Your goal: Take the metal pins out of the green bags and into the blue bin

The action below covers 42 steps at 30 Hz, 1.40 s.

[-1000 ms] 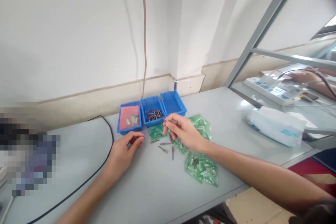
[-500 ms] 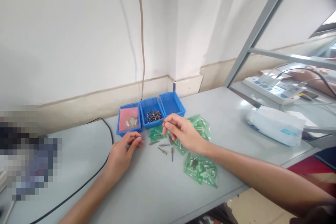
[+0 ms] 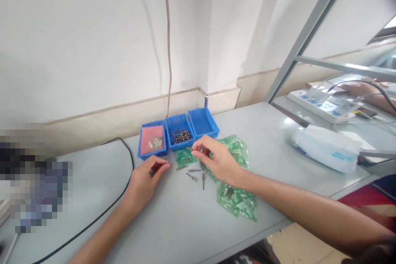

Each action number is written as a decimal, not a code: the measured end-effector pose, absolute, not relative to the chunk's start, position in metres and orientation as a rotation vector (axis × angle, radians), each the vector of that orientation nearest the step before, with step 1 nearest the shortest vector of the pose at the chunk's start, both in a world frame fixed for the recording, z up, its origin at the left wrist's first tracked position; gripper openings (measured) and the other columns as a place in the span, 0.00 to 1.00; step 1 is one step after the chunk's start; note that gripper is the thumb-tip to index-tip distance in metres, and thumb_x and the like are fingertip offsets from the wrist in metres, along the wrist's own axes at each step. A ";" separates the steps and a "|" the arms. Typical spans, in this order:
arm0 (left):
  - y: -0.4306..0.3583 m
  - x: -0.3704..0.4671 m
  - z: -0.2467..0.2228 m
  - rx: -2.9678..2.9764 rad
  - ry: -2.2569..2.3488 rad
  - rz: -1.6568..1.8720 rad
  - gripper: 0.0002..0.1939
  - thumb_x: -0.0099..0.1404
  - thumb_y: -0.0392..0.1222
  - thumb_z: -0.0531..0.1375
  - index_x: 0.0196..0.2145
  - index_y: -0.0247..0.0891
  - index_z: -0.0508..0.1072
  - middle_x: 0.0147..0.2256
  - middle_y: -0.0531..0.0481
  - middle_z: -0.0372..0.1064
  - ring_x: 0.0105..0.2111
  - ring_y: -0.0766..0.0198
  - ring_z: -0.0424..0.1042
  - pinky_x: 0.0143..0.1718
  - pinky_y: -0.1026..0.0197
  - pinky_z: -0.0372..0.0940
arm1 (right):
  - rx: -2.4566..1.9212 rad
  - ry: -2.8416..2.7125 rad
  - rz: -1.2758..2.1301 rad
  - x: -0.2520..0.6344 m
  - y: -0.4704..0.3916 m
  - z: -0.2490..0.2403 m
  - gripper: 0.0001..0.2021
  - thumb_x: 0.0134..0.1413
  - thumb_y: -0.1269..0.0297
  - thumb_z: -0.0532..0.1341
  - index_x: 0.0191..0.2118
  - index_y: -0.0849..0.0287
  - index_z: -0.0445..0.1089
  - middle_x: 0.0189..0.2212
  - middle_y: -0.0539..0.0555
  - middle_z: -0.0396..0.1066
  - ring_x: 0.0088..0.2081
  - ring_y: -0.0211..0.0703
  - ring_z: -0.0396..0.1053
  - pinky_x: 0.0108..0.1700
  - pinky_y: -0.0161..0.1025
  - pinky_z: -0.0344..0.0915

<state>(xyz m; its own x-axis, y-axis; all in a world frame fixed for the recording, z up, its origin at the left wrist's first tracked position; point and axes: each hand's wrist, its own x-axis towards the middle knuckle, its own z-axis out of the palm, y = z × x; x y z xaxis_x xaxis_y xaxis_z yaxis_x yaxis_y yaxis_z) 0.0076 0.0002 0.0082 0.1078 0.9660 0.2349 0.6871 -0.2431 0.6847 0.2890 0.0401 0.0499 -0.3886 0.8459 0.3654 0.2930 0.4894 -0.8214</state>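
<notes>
The right hand (image 3: 216,159) holds its brownish pin (image 3: 189,148) lower than before, pinched between thumb and forefinger near the middle bin (image 3: 180,146). The left hand (image 3: 144,179) pinches a thin piece (image 3: 171,164) above the table (image 3: 176,218). Loose pins (image 3: 192,177) between them look slim, metallic, thicker at one end.

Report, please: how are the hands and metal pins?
Left hand pinching thin piece. Right hand pinching small part. Pins loose on table, more in middle bin. Green bags close by right hand.
</notes>
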 end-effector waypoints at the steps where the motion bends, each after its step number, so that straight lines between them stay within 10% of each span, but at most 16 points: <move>1: 0.000 0.007 0.007 1.995 1.599 0.939 0.12 0.75 0.55 0.61 0.42 0.45 0.78 0.40 0.52 0.78 0.37 0.60 0.75 0.41 0.60 0.69 | -0.930 -1.934 0.842 0.289 0.040 0.049 0.02 0.70 0.65 0.63 0.41 0.54 0.73 0.37 0.50 0.71 0.34 0.40 0.67 0.36 0.37 0.63; 24: 0.001 0.007 0.007 1.972 1.675 0.806 0.14 0.76 0.56 0.58 0.43 0.45 0.77 0.38 0.52 0.78 0.35 0.60 0.73 0.39 0.60 0.68 | -0.662 -1.115 1.980 0.288 0.049 0.053 0.17 0.63 0.50 0.71 0.40 0.60 0.73 0.31 0.47 0.65 0.24 0.30 0.55 0.28 0.33 0.51; 42: 0.002 0.005 0.002 2.031 1.645 0.849 0.14 0.75 0.54 0.59 0.38 0.42 0.72 0.38 0.51 0.77 0.32 0.62 0.71 0.35 0.61 0.67 | -0.932 -1.738 1.119 0.286 0.041 0.049 0.06 0.64 0.59 0.69 0.38 0.54 0.74 0.36 0.50 0.73 0.34 0.41 0.68 0.38 0.40 0.65</move>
